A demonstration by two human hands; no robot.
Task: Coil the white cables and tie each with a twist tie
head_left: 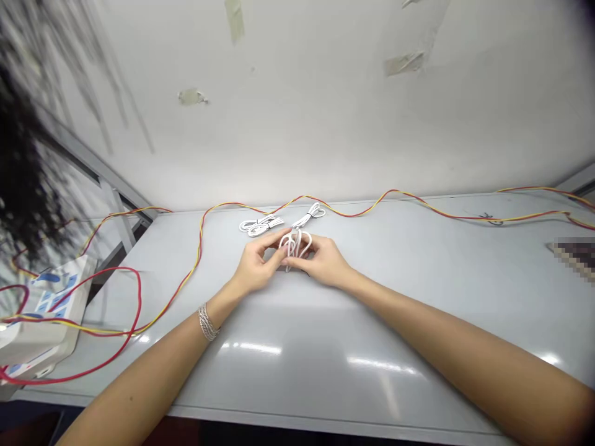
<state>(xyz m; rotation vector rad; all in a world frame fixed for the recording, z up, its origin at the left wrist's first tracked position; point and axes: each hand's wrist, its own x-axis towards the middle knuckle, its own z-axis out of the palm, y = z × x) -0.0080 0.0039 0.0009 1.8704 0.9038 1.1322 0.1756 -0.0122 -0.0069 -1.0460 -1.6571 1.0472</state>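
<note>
Stretches both forearms fwd & inward over gray table. Grips white cable coil btwn L hand & R hand, both curled inward.

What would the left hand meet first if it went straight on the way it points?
Most likely the white looped cable that the left hand is holding; beyond it, depth is unclear.

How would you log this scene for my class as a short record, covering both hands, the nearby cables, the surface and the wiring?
Left hand: holding looped white cable
Right hand: holding the same cable
Beyond hands: left bundle and right bundle of white cable
Surface: glossy grey table
Wiring: red and yellow wires along its back
Left wrist: silver-coloured bracelet
</note>
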